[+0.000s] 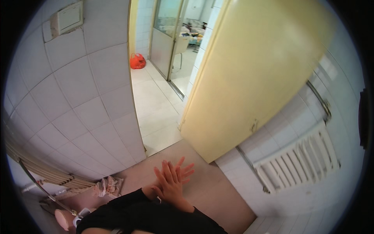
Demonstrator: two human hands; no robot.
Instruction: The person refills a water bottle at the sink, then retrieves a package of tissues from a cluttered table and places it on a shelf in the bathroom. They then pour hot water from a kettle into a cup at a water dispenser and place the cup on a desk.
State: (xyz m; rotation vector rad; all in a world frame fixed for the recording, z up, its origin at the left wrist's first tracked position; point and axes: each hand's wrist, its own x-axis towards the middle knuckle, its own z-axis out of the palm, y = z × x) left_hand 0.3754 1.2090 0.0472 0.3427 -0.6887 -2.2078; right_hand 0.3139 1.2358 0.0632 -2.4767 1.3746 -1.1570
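In front of my chest, over the pinkish floor (210, 187), my two hands lie one across the other. My right hand (171, 187) is on top, its back towards me and its fingers spread slightly. Beneath it my left hand (186, 171) shows mainly its fingertips, fanned out to the right; its palm is mostly covered. The hands touch each other, and I see no object in either one. Black sleeves (131, 207) cover both forearms.
A pale yellow door (242, 73) stands swung inward at right. Beyond the doorway lie white floor tiles (155, 108) and a red plastic bag (137, 61). A slatted white rack (298, 161) hangs on the right wall. Plastic bags (108, 186) and a pink bucket (64, 219) sit lower left.
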